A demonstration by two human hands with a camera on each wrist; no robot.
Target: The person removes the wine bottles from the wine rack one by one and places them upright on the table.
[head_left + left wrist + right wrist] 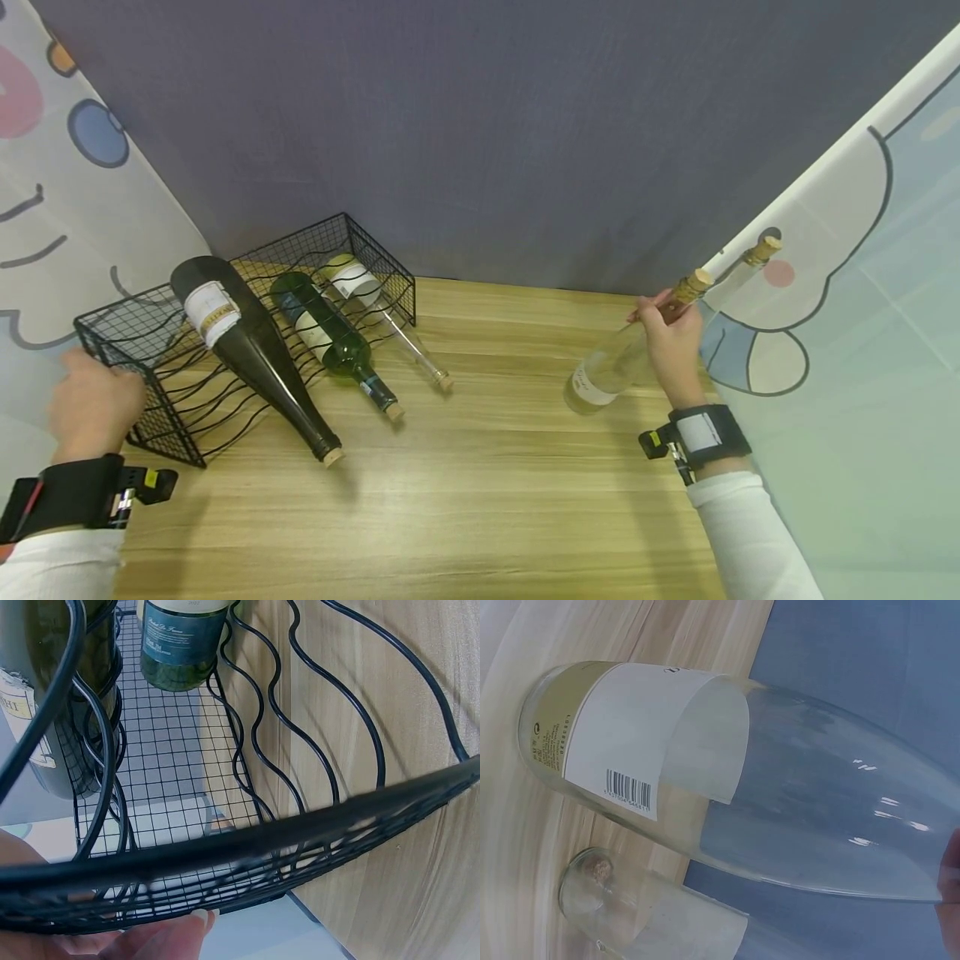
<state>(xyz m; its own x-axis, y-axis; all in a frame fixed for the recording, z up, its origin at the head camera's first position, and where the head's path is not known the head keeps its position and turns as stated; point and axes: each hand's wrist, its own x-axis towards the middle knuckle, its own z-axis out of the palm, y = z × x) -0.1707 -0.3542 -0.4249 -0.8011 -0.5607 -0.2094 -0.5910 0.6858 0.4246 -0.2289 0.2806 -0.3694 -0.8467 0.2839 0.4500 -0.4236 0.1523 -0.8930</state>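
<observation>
My left hand [97, 404] grips the left end of a black wire wine rack [168, 408]; in the left wrist view its fingertips [191, 926] curl under the rim. Lying in the rack are a large dark bottle [258, 358], a green bottle [341, 346] and a slim clear bottle [393, 317], their corked necks pointing toward me. On the right, my right hand [675, 342] holds another clear, corked bottle [611, 367] by its neck. Its white label [622, 727] with a barcode shows in the right wrist view. Whether its base touches the table cannot be told.
Just behind the held bottle is a second clear bottle [682, 922], its cork [765, 248] showing by the right wall. A wooden table [465, 500] lies underneath. A grey panel [487, 150] closes the back, with printed cartoon panels at both sides.
</observation>
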